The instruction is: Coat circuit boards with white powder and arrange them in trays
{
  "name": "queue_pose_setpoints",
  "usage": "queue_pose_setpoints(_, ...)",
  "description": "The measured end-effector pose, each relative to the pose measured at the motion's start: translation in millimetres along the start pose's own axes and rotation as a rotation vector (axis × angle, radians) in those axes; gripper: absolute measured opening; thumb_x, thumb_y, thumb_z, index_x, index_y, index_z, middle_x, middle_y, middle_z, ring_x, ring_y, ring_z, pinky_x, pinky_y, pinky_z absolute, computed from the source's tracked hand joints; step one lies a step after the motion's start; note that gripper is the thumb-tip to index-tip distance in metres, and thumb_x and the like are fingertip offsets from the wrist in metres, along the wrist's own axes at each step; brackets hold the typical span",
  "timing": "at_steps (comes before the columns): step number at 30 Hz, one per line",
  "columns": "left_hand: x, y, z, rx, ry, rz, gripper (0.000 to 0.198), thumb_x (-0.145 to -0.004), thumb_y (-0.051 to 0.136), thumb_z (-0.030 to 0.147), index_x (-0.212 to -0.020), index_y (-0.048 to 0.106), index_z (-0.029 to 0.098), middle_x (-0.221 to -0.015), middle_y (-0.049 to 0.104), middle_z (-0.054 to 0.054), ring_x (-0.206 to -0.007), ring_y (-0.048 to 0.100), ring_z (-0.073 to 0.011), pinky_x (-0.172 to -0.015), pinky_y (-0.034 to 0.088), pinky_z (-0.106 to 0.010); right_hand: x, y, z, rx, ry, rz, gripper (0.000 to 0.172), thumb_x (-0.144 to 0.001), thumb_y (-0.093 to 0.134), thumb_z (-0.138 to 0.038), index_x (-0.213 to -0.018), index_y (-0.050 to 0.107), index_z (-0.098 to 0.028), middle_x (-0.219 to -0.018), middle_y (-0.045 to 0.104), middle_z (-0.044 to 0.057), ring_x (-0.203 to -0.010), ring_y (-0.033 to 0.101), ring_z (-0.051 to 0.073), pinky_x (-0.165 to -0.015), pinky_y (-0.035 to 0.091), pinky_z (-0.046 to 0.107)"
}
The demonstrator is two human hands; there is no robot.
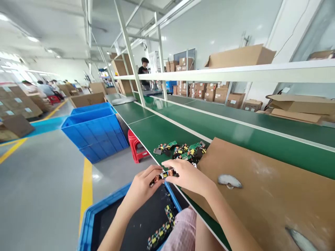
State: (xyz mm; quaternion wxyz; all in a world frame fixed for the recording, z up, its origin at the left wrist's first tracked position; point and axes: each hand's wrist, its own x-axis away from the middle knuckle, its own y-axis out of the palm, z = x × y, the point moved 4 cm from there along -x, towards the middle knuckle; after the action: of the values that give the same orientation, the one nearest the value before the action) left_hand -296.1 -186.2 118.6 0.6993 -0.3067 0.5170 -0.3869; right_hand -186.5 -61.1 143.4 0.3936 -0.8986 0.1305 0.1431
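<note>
Both hands are on one small circuit board (pixel 164 174), held right at the table edge, above the near blue bin (pixel 87 223). Left hand (pixel 142 186) pinches its left end w/ fingers closed on it, right hand (pixel 184 176) clamps the other end from the top. So the board's in the air btwn the two hands, not on the bench, not in the bin.

Progress, as far as I can judge: a handful of boards (pixel 159 233) already lie in the bin on its dark liner, near the person's knee. A bigger pile of boards (pixel 183 150) sits on the green table (pixel 235 134) just past the hands, so prob most of the batch is still to go.

Around it: brown cardboard sheet (pixel 264 188) right of the pile, w/ grey smudgy patches. Red stool (pixel 134 146) and stacked blue crates (pixel 95 132) on the floor to the left. Cardboard boxes (pixel 209 91) further down, a person (pixel 143 73) standing far off at the line. Nothing really blocks the hands, bin's right below.
</note>
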Motion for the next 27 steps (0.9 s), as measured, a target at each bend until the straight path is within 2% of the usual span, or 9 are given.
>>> queue_pose_setpoints(4,-19.0,-3.4,10.7,0.14,-0.009,-0.012,0.014,-0.087,0.055,0.032,-0.095,0.061,0.022,-0.106,0.061,-0.007,-0.092,0.06,-0.018,-0.079,0.048,-0.026,7.3,-28.2,0.6,-0.19,-0.025,0.092,0.048,-0.081,0.065,-0.021,-0.126,0.051,-0.028,-0.123,0.056,0.002,-0.104,0.057,0.019,-0.086,0.047,0.028)
queue_pose_setpoints(7,-33.0,-4.8,17.1,0.198,-0.026,0.003,0.012,-0.085,0.057,0.031,-0.09,0.063,0.021,-0.106,0.06,-0.007,-0.093,0.059,-0.0187,-0.08,0.047,-0.028,11.1,-40.1,6.0,-0.224,-0.019,0.141,0.047,-0.079,0.068,-0.023,-0.123,0.053,-0.028,-0.122,0.056,0.002,-0.103,0.057,0.019,-0.086,0.046,0.027)
queue_pose_setpoints(10,-46.8,-5.7,21.4,0.244,-0.044,0.0,0.013,-0.084,0.058,0.031,-0.09,0.065,0.021,-0.108,0.059,-0.008,-0.098,0.057,-0.0202,-0.085,0.046,-0.032,12.8,-44.3,16.1,-0.177,0.064,0.137,0.025,-0.081,0.064,-0.027,-0.106,0.061,-0.026,-0.098,0.064,0.0,-0.087,0.06,0.019,-0.075,0.046,0.027)
queue_pose_setpoints(13,-59.1,-11.6,14.2,0.276,-0.081,-0.023,0.021,-0.08,0.063,0.033,-0.098,0.063,0.022,-0.12,0.054,-0.009,-0.11,0.052,-0.0234,-0.095,0.042,-0.038,14.0,-48.0,24.3,-0.147,0.129,0.142,0.009,-0.083,0.06,-0.03,-0.088,0.063,-0.023,-0.076,0.062,-0.002,-0.066,0.057,0.016,-0.061,0.041,0.025)
queue_pose_setpoints(16,-65.6,-16.2,-7.5,0.416,-0.196,-0.056,0.055,-0.072,0.071,0.04,-0.122,0.052,0.027,-0.132,0.048,-0.009,-0.121,0.046,-0.0267,-0.102,0.037,-0.043,15.3,-55.5,29.3,-0.11,0.14,0.201,0.011,-0.083,0.059,-0.031,-0.079,0.061,-0.021,-0.073,0.062,0.0,-0.066,0.055,0.017,-0.059,0.037,0.025)
queue_pose_setpoints(18,-65.3,-10.1,-18.3,0.692,-0.228,-0.107,0.07,-0.065,0.073,0.052,-0.126,0.049,0.026,-0.133,0.048,-0.011,-0.121,0.047,-0.0303,-0.1,0.04,-0.045,15.7,-60.0,34.2,-0.143,0.155,0.239,0.013,-0.082,0.058,-0.033,-0.078,0.061,-0.021,-0.073,0.062,0.0,-0.067,0.055,0.017,-0.06,0.037,0.025)
queue_pose_setpoints(20,-61.4,1.0,-21.0,0.996,-0.225,-0.115,0.072,-0.062,0.071,0.061,-0.12,0.054,0.022,-0.13,0.052,-0.013,-0.115,0.052,-0.033,-0.094,0.045,-0.045,15.4,-61.3,41.3,-0.227,0.188,0.254,0.015,-0.081,0.059,-0.035,-0.079,0.061,-0.02,-0.073,0.062,-0.001,-0.068,0.055,0.017,-0.06,0.036,0.025)
queue_pose_setpoints(22,-54.9,12.8,-18.1,1.174,-0.253,-0.064,0.069,-0.061,0.072,0.06,-0.115,0.057,0.02,-0.124,0.057,-0.012,-0.107,0.058,-0.0325,-0.088,0.049,-0.043,14.1,-58.1,48.8,-0.333,0.219,0.233,0.021,-0.079,0.061,-0.039,-0.084,0.062,-0.019,-0.076,0.062,0.0,-0.07,0.056,0.018,-0.061,0.038,0.025)
queue_pose_setpoints(27,-38.8,23.8,-5.1,1.21,-0.44,0.025,0.057,-0.065,0.076,0.039,-0.116,0.06,0.018,-0.113,0.065,-0.011,-0.101,0.062,-0.0297,-0.086,0.051,-0.039,11.4,-46.8,55.7,-0.463,0.237,0.185,0.032,-0.077,0.062,-0.045,-0.093,0.06,-0.018,-0.081,0.061,0.001,-0.074,0.056,0.02,-0.065,0.041,0.028)
